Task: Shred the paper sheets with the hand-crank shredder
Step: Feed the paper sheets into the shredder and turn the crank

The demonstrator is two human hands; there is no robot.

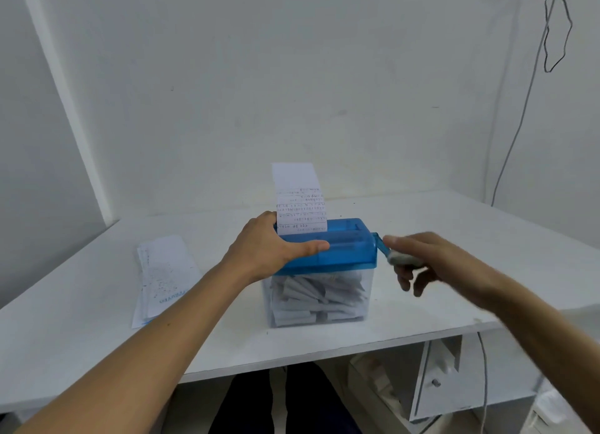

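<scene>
A hand-crank shredder stands mid-table: a blue top (pixel 344 251) on a clear bin (pixel 319 299) packed with white paper strips. A printed paper sheet (pixel 300 196) stands upright in its slot at the left end. My left hand (pixel 269 245) grips the left end of the blue top, thumb along the front. My right hand (pixel 422 258), blurred, holds the white knob (pixel 396 257) of the blue crank (pixel 380 243) on the shredder's right side.
A stack of printed paper sheets (pixel 164 277) lies on the white table (pixel 454 271) to the left of the shredder. White walls close the back and sides. A cable (pixel 516 131) hangs at the right. A small drawer unit (pixel 441 378) sits under the table.
</scene>
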